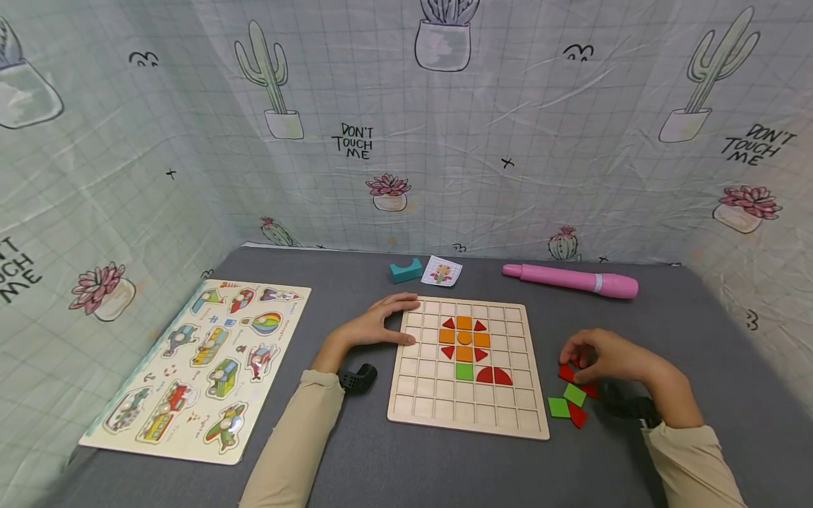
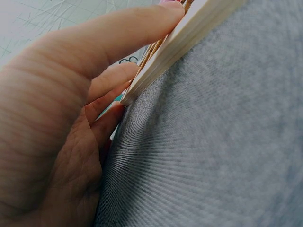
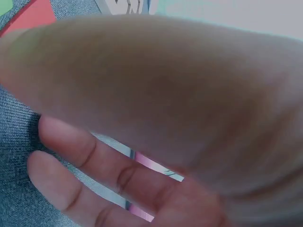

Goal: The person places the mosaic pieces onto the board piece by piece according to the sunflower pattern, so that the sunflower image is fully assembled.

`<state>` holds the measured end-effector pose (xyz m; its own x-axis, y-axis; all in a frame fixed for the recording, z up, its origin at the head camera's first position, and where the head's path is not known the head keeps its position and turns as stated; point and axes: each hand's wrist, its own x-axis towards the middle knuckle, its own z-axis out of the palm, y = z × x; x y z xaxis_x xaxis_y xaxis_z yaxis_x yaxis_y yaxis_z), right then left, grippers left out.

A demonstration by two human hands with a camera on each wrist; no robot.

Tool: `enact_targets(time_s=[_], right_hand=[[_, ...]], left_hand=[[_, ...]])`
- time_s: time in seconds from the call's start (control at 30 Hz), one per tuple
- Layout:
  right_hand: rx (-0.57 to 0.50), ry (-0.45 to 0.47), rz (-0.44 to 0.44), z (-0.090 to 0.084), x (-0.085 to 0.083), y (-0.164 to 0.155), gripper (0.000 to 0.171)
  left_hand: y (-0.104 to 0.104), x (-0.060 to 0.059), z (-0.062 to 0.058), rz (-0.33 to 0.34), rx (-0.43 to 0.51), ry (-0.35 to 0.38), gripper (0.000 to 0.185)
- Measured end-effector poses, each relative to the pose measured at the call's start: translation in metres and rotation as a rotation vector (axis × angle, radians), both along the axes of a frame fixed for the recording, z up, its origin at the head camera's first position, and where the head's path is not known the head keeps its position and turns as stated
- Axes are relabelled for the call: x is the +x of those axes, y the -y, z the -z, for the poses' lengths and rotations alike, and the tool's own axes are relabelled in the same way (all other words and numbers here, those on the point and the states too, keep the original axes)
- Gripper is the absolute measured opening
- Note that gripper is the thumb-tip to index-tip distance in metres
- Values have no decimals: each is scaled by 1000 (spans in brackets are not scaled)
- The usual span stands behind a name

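Starting on the far left, we've got the vehicle puzzle board [image 1: 203, 367] lying flat on the grey tabletop [image 1: 444, 473], well apart from anything we're touching. Moving in, our left hand [image 1: 375, 326] sits against the left edge of the wooden grid board [image 1: 466, 420], thumb along the side and fingers [image 1: 406, 305] reaching over the top left corner, so it's bracing the board rather than gripping it, fingers pretty much straight. The board already has a flower of orange and red tiles [image 1: 464, 337] in the middle, with a green square under it and two red quarter rounds beside that. Behind the board we see a teal block [image 1: 405, 270], a little pattern card [image 1: 441, 271] and a pink pen [image 1: 571, 279] lying crosswise. Then the bit that matters: the loose tiles [image 1: 571, 402] sit just right of the board's lower right corner, and our right hand [image 1: 606, 356] is directly over the top of that pile, fingers curled down onto a red piece. It's clearly the nearer hand; the left is on the far side of the board. Whether the red piece is actually pinched or just touched, we can't tell. The left wrist view shows what the head view doesn't: the board's edge [image 2: 189, 33] resting against our fingertips [image 2: 156, 21]. The right wrist view is mostly a blurry palm, with just a sliver of red tile [image 3: 35, 14] at the corner.
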<state>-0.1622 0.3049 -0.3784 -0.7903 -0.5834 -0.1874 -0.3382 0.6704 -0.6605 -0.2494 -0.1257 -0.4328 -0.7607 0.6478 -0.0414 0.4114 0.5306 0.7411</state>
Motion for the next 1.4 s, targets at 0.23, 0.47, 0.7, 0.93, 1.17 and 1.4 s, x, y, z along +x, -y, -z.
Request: enact_targets(time_s=[0.23, 0.47, 0.7, 0.93, 1.17, 1.4], right_hand=[[-39, 3, -4, 2, -1, 2, 19], [-26, -20, -8, 6, -3, 7, 23], [-24, -58, -40, 6, -3, 14, 21], [-22, -117, -42, 9, -6, 20, 15], [-64, -157, -42, 10, -5, 22, 10], [-116, -227, -87, 8, -4, 28, 13]], left_hand=[[1, 0, 0, 10, 7, -1, 74], [1, 0, 0, 11, 6, 1, 73], [1, 0, 1, 13, 18, 2, 74], [0, 0, -1, 2, 12, 0, 75], [-1, 1, -1, 3, 5, 3, 74], [-1, 0, -1, 5, 7, 4, 74]])
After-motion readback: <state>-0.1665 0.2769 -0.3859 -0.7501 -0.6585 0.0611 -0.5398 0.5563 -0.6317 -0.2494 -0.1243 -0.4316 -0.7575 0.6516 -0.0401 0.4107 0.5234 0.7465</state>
